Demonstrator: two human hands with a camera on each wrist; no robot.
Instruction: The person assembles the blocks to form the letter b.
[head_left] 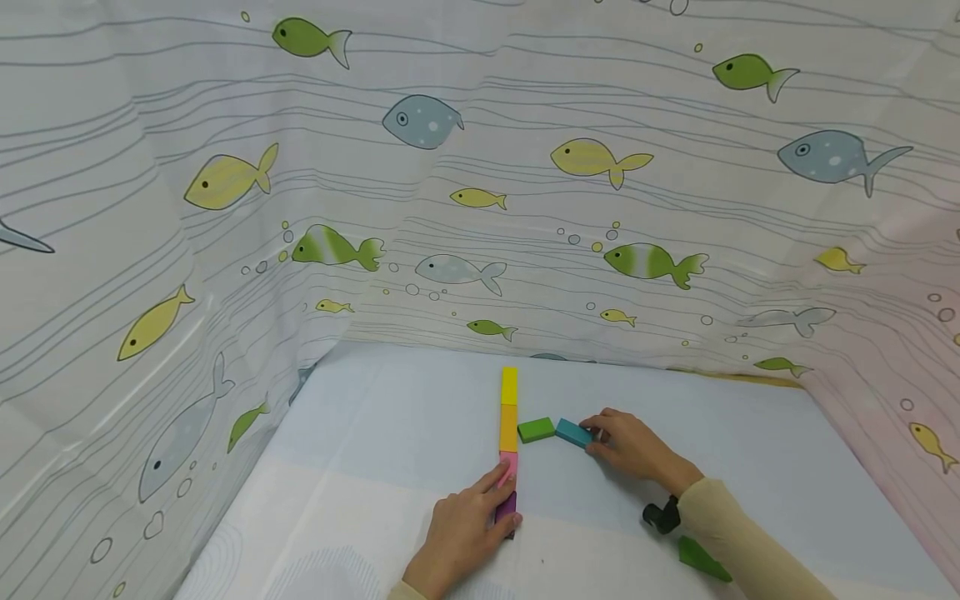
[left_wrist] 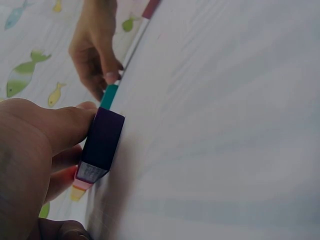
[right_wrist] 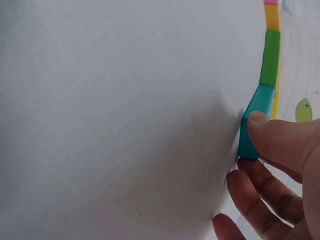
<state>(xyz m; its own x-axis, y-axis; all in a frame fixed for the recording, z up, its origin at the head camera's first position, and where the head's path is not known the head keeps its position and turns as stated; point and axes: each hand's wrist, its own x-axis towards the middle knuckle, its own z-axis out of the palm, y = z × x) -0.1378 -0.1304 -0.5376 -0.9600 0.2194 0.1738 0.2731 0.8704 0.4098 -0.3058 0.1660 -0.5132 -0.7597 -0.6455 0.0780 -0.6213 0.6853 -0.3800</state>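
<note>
In the head view, yellow, orange, pink and purple blocks form a straight row running away from me. My left hand is at its near end, with the thumb along one side of the purple block and fingertips over the pink one. A green block juts out rightward from the orange block's side. End to end with it, slightly angled, lies a teal-blue block. My right hand pinches that block's outer end; the right wrist view shows the thumb pressed on it.
A second green block lies on the white tabletop, partly behind my right sleeve. A black camera sits at my right wrist. Fish-printed curtains surround the table at the back and both sides.
</note>
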